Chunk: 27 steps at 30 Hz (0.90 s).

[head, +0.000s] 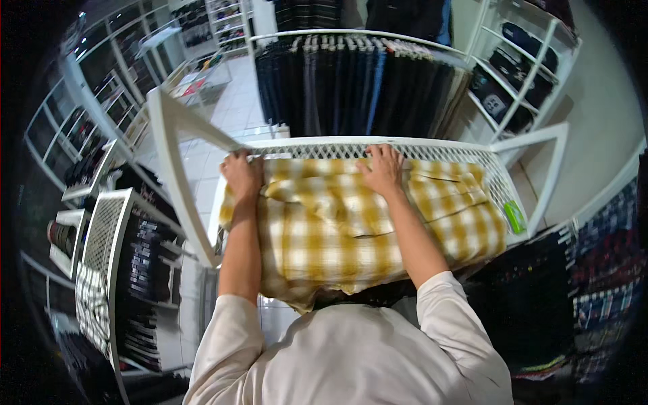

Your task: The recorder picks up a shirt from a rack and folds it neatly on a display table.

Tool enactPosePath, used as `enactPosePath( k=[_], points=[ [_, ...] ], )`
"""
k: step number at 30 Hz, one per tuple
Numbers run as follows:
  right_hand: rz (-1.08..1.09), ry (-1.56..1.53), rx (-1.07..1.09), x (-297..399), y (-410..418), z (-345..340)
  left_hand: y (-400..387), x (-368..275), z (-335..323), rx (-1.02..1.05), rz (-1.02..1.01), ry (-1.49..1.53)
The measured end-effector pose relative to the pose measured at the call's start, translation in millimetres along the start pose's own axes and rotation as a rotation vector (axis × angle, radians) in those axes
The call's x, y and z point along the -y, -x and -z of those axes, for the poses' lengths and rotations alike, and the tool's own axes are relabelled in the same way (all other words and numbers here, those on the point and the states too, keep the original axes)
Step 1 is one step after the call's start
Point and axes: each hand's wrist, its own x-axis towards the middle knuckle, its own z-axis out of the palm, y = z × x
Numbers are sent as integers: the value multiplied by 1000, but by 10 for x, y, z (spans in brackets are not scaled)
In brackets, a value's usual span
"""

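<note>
A yellow-and-white checked shirt (344,253) lies spread over a white mesh shelf (435,148) in front of me. Its near edge hangs over the shelf's front, and loose folds bunch across its middle. My left hand (242,172) rests at the far left corner of the cloth, beside the white frame post; whether its bent fingers pinch fabric is hidden. Laid on the far part of the shirt, my right hand (383,169) has its thumb apart from its fingers, which reach towards the mesh.
A small green packet (514,216) lies at the shelf's right end. White slanted supports (174,167) rise at both ends. Beyond stands a rail of dark trousers (349,86). Caps fill a rack (511,86) at the far right. A striped garment (92,301) drapes over another mesh-topped stand on the left.
</note>
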Motion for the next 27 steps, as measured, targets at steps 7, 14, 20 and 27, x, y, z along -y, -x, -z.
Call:
enactPosePath(
  k=[7, 14, 20, 27],
  points=[
    [-362, 105, 218, -1271, 165, 671, -2, -374, 507, 91, -112, 253],
    [-610, 275, 190, -2421, 600, 1261, 1089, -1747, 995, 501, -377, 305],
    [-388, 190, 169, -1797, 824, 1641, 1434, -1882, 952, 641, -334, 180],
    [-266, 145, 172, -1839, 1431, 1570, 1632, -1990, 1075, 517, -192, 108]
  ],
)
